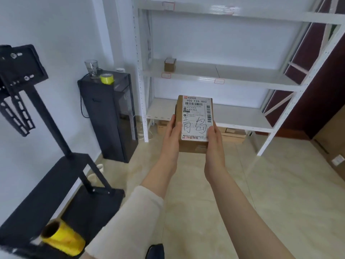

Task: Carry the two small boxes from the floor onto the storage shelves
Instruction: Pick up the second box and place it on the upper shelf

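Note:
A small brown cardboard box (195,116) with a white shipping label on top is held at chest height in front of me. My left hand (171,135) grips its left side and my right hand (214,143) grips its right side. Beyond it stands the white metal storage shelves (233,82). A second small brown box (170,64) sits upright on the middle shelf, near its left end. The lowest shelf board (233,116) lies directly behind the held box.
A black cabinet (110,116) with a glass (91,69) and a yellow tape roll (107,78) stands left of the shelves. A black stand (37,128) fills the left side, with a yellow roll (63,238) at its base. Flat cardboard (231,134) lies under the shelves.

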`<state>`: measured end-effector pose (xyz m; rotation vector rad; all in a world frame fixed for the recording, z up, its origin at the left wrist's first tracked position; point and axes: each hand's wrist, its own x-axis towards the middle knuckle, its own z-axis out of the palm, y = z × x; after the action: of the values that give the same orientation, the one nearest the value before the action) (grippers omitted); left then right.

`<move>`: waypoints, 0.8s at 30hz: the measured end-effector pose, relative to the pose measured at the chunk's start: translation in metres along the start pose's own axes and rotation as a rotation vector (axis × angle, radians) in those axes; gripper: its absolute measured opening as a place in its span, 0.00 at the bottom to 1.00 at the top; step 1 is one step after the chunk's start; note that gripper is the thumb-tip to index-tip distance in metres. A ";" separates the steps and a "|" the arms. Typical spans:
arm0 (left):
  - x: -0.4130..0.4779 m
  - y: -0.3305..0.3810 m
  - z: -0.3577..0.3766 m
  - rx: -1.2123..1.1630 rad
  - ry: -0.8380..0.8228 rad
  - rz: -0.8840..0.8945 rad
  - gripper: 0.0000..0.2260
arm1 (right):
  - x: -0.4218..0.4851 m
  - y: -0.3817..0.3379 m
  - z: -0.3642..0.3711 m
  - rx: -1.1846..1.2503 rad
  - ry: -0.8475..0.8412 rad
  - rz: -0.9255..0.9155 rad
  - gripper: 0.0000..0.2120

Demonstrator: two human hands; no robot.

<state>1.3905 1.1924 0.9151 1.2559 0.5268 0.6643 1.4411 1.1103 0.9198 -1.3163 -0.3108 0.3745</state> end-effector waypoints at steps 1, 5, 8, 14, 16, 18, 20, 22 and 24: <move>0.031 0.006 -0.002 0.004 -0.010 0.012 0.22 | 0.027 -0.001 0.014 0.000 0.004 -0.011 0.21; 0.146 0.036 -0.012 0.037 -0.036 0.027 0.22 | 0.127 -0.012 0.069 -0.011 0.021 -0.021 0.23; 0.230 0.055 -0.012 0.059 -0.059 0.051 0.22 | 0.200 -0.022 0.102 -0.034 0.029 -0.039 0.23; 0.368 0.057 -0.003 0.015 -0.119 0.014 0.24 | 0.324 -0.020 0.138 -0.050 0.045 -0.060 0.23; 0.411 0.060 0.001 0.005 -0.123 0.025 0.23 | 0.370 -0.017 0.148 -0.054 0.027 -0.074 0.23; 0.452 0.063 0.008 -0.012 -0.108 0.049 0.23 | 0.415 -0.017 0.158 -0.058 0.000 -0.090 0.23; 0.489 0.068 0.016 -0.014 -0.097 0.072 0.22 | 0.456 -0.021 0.166 -0.047 -0.018 -0.108 0.23; 0.526 0.076 0.025 -0.027 -0.082 0.066 0.22 | 0.497 -0.026 0.173 -0.025 -0.036 -0.121 0.23; 0.559 0.087 0.033 -0.022 -0.066 0.078 0.22 | 0.537 -0.033 0.183 -0.021 -0.065 -0.130 0.23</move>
<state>1.7927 1.5818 1.0052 1.2779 0.4168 0.6900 1.8495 1.4978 0.9990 -1.2988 -0.4538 0.3049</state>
